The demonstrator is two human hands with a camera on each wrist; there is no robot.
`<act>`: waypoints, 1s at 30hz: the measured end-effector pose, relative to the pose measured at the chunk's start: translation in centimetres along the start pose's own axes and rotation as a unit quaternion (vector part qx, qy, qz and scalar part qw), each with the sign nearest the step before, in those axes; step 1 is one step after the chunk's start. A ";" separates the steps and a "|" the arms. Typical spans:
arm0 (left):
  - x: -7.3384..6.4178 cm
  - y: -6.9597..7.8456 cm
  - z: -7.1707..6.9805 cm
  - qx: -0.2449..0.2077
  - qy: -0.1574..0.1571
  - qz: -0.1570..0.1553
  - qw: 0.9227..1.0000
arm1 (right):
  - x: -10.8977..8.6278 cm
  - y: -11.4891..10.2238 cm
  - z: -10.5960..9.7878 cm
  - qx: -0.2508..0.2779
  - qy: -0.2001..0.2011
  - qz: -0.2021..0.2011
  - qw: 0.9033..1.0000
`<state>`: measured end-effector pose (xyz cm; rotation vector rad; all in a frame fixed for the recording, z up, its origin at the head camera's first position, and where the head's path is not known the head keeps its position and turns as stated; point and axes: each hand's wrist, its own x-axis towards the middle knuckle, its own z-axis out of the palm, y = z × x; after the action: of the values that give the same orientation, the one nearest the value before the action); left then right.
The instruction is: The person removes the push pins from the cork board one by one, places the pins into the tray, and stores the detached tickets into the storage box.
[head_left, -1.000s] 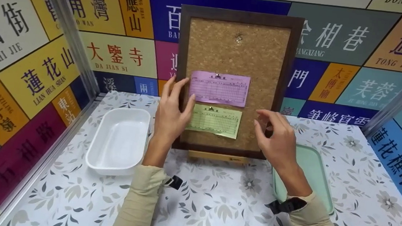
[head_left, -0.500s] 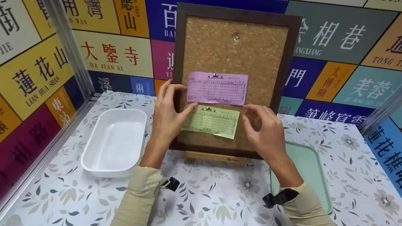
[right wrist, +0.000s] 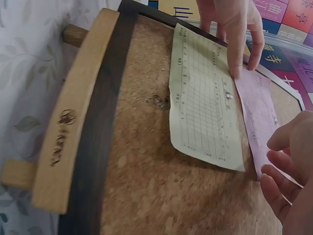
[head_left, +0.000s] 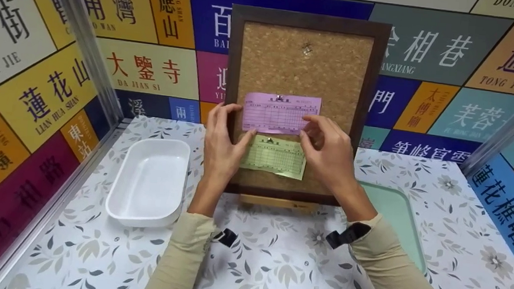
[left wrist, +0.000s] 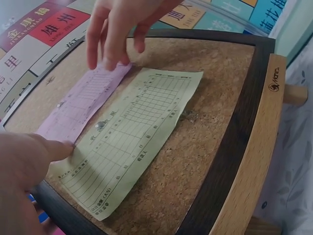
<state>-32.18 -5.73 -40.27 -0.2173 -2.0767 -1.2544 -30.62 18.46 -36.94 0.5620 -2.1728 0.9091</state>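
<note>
A pink form slip (head_left: 280,114) and a green form slip (head_left: 274,157) hang one above the other on a framed corkboard (head_left: 307,74). A pin (head_left: 279,97) stands at the pink slip's top, another pin (left wrist: 100,126) on the green one. My left hand (head_left: 222,146) is at the board's left side, thumb on the pink slip's lower left corner, index fingertip by its left edge. Bent fingers of my right hand (head_left: 330,153) overlap the pink slip's right end; in the right wrist view its fingertips (right wrist: 269,178) are close over that end.
A white basin (head_left: 149,179) stands left of the board, and a green tray (head_left: 395,208) lies to the right, partly behind my right forearm. The board rests on a wooden stand (head_left: 280,202). A small shiny cluster (head_left: 306,50) sits high on the cork.
My right hand has moved left from the board's right side to the pink slip's right end. My left hand stays by the left edge, its thumb slightly lower against the slips.
</note>
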 end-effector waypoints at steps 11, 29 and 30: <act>-0.3 0.2 0.5 -0.031 0.000 -0.007 1.000 | 2.5 -1.1 1.8 0.013 -0.004 -0.016 1.000; 0.0 -0.5 0.3 -0.022 0.013 -0.010 1.000 | 5.2 -2.4 3.6 0.016 0.020 0.006 1.000; 0.0 -0.4 0.3 -0.022 0.013 -0.011 1.000 | 5.2 -2.4 3.6 0.018 0.021 0.008 1.000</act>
<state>-32.50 -5.71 -40.68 -0.1986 -2.0359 -1.3098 -34.17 13.57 -33.80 0.5400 -2.1295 0.9619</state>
